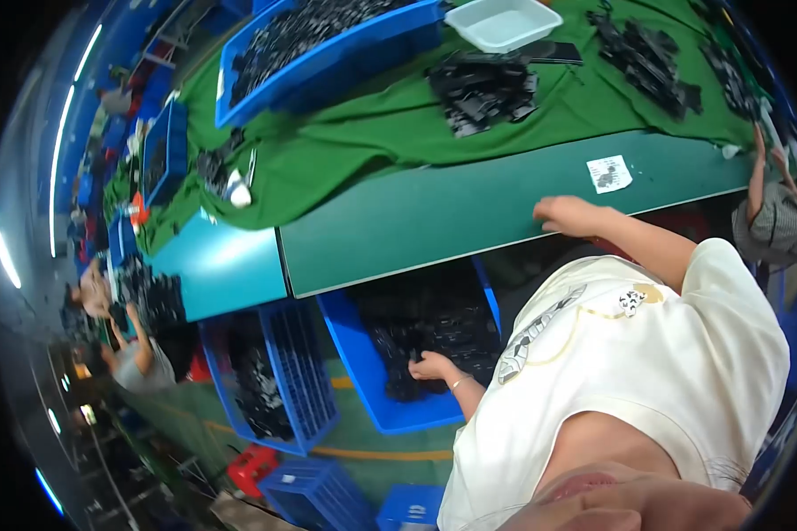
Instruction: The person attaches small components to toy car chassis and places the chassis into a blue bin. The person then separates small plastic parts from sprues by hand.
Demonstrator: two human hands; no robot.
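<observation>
Shiny black pieces (466, 340) lie in a heap inside a deep blue plastic bin (349, 350), low by the near edge of the long green table (416, 212). The left hand (432, 365) is nearer, right at the heap, fingers curled; I cannot tell if it holds one. The heap is down and left from the right hand (568, 216), bent at the table's edge, its grip unclear. Which way the pieces point is too dark to see.

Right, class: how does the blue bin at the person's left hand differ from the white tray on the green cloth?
Colour: the bin is blue, the tray white.
Place: the bin sits below the tabletop, the tray on the green cloth.
Contents: the bin holds black pieces, while the tray shows none.
Both are open-topped containers.
</observation>
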